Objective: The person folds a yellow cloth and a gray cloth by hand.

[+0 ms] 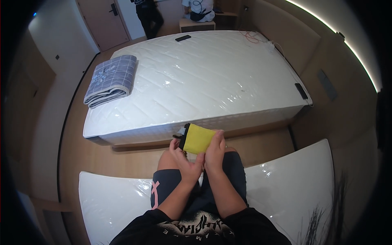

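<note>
A small yellow fabric pouch with a black edge is held between my two hands above my lap. My right hand grips its right side, thumb along the edge. At its lower left is my left hand, with fingers partly behind the black edge; how firmly they hold it is hard to tell. A pale, shiny bit and a dark tab stick out at the pouch's left side. Beyond the hands lies a white mattress in clear plastic, with a folded blue checked quilt on its left end.
A black phone rests near the mattress's far edge; another dark device with a cable lies at its right edge. A red cable is at the far right corner. I sit on a second plastic-covered mattress. Two people are at the back.
</note>
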Action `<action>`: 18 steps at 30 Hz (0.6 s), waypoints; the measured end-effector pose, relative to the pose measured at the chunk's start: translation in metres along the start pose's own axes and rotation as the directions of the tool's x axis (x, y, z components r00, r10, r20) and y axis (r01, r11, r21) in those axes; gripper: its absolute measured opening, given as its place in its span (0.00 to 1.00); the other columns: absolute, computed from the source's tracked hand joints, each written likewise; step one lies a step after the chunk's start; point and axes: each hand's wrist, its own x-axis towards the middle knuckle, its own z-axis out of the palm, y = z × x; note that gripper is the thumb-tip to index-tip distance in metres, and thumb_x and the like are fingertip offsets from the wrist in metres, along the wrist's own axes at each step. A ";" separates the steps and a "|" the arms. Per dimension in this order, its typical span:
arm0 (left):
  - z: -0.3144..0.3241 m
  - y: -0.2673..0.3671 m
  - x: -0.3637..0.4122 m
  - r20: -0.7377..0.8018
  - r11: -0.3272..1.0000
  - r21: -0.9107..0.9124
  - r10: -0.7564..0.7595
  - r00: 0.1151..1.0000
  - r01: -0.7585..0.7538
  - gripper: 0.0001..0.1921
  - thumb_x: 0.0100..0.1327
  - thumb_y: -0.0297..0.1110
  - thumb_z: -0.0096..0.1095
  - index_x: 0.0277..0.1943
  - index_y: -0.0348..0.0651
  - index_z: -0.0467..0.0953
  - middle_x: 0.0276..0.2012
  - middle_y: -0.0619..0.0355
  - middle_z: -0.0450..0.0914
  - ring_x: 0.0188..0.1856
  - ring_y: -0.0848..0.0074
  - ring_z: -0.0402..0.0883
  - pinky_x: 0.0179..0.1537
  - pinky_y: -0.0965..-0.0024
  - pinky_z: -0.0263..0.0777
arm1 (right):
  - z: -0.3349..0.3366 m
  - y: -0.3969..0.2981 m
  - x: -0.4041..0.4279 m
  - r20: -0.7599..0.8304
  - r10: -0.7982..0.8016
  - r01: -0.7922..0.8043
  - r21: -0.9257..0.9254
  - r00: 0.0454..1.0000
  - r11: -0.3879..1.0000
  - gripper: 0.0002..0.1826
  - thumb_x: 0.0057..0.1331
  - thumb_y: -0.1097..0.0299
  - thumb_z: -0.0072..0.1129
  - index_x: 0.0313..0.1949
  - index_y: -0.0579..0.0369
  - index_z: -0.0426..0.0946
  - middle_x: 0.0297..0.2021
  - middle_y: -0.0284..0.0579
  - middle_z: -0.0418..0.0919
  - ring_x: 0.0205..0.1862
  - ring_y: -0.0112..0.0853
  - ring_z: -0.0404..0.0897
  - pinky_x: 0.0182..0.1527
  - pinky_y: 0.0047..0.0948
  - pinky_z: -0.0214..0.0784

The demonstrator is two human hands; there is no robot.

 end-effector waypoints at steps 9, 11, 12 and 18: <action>-0.008 -0.002 -0.011 0.652 0.476 -0.473 -0.377 0.657 0.742 0.40 0.64 0.63 0.52 0.68 0.39 0.57 0.64 0.54 0.65 0.65 0.68 0.65 0.64 0.65 0.59 | 0.001 0.000 -0.006 0.084 0.054 -0.051 -0.036 0.995 0.998 0.24 0.76 0.49 0.34 0.39 0.58 0.70 0.34 0.39 0.73 0.37 0.23 0.72 0.42 0.24 0.68; -0.008 -0.005 -0.010 0.629 0.285 -0.540 -0.489 0.605 0.792 0.28 0.67 0.39 0.52 0.66 0.34 0.59 0.61 0.52 0.68 0.61 0.70 0.68 0.61 0.68 0.62 | 0.004 -0.003 -0.006 0.126 0.031 -0.022 -0.073 0.992 0.997 0.24 0.76 0.49 0.35 0.39 0.58 0.69 0.34 0.38 0.73 0.37 0.23 0.72 0.42 0.24 0.68; -0.007 0.001 -0.004 0.631 0.282 -0.535 -0.493 0.599 0.796 0.28 0.67 0.39 0.52 0.66 0.34 0.59 0.61 0.52 0.68 0.61 0.70 0.68 0.61 0.68 0.62 | 0.006 -0.001 -0.005 0.140 0.015 -0.009 -0.041 0.990 0.999 0.22 0.76 0.51 0.36 0.38 0.58 0.70 0.31 0.37 0.73 0.35 0.22 0.72 0.40 0.24 0.67; -0.009 0.025 0.010 0.246 0.753 -0.543 -0.281 0.928 0.372 0.28 0.66 0.36 0.52 0.64 0.30 0.59 0.64 0.45 0.66 0.61 0.67 0.70 0.61 0.66 0.64 | 0.004 0.018 -0.007 0.218 -0.077 0.113 -0.160 0.973 0.981 0.21 0.75 0.54 0.42 0.35 0.60 0.71 0.28 0.40 0.75 0.31 0.22 0.73 0.33 0.26 0.67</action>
